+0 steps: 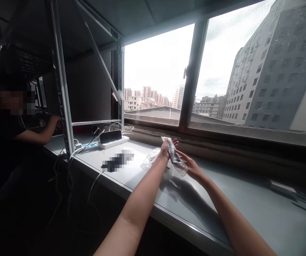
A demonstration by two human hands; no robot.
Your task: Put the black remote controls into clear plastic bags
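Note:
A clear plastic bag with something dark inside is held up over the grey shelf. My left hand is closed on its upper left side. My right hand is at the bag's lower right, fingers reaching to its edge and partly hidden behind it; whether they grip it I cannot make out. Below and behind my left hand, more crumpled clear plastic lies on the shelf.
Left of my hands are a blurred dark device on a cable, a white power strip and a dark-screened phone. A metal post stands before a person. A white box lies far right, below the window.

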